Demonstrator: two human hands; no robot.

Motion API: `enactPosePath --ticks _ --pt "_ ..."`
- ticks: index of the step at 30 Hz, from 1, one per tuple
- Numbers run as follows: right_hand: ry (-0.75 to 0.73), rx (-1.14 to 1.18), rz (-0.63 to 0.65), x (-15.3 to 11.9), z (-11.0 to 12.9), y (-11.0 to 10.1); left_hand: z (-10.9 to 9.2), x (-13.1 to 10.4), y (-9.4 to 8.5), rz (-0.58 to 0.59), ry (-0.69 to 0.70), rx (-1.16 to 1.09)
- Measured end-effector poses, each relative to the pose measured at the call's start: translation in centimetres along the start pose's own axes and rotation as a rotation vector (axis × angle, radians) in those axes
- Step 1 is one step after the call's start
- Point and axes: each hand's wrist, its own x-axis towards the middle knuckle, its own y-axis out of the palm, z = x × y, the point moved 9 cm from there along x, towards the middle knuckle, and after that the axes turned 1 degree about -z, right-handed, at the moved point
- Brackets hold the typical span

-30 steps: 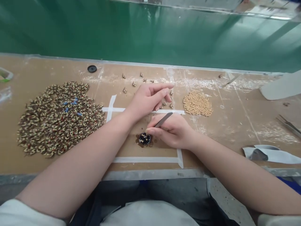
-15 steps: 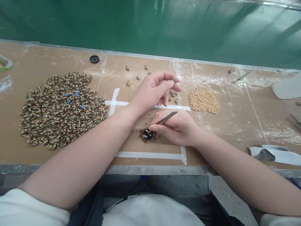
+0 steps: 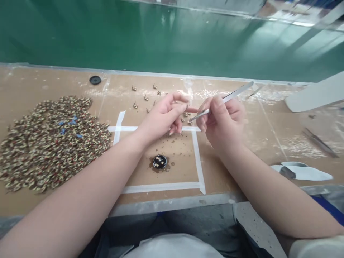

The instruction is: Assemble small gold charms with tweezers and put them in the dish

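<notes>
My right hand [image 3: 225,123] grips a pair of metal tweezers [image 3: 239,90], their tips pointing down-left beside a small cluster of brownish parts [image 3: 186,114]. To its left, my left hand [image 3: 172,113] has its thumb and a finger pinched together; a tiny dark speck shows there, too small to name. The other fingers are curled, one reaching toward the tweezers. Below both hands sits a small round dish [image 3: 159,162] of dark liquid with several tan bits in it, on a wet-stained patch inside a white tape outline [image 3: 199,161].
A wide heap of small brown and cream parts [image 3: 53,147] with blue bits lies left. Several loose parts [image 3: 135,105] and a black round lid [image 3: 95,80] are farther back. On the right are another pair of tweezers [image 3: 319,141] and a white strip [image 3: 309,173]. A green panel [image 3: 134,39] stands behind.
My right hand has moved up and right, away from the dish, and the tweezers now point toward the part cluster. It now covers the tan pellet pile. The view has shifted slightly.
</notes>
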Motion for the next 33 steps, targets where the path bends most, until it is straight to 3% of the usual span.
enactPosePath --ticks 3,6,16,25,33 --pt "0.015 -0.036 -0.149 1.3 -0.9 -2.4 0.4 0.0 0.1 0.019 -0.061 -0.015" --pt "0.061 -0.081 -0.185 1.7 -2.0 -3.2 0.5 0.1 0.0 0.009 -0.091 -0.037" --pt "0.157 0.003 -0.219 1.7 -3.1 -3.3 0.9 0.0 -0.4 0.010 -0.106 0.002" --pt "0.178 0.068 -0.204 1.7 -3.4 -3.1 0.5 0.0 -0.9 -0.060 -0.072 -0.064" --pt "0.207 0.128 -0.239 1.8 -3.4 -3.3 0.9 -0.1 -0.8 -0.032 -0.150 -0.110"
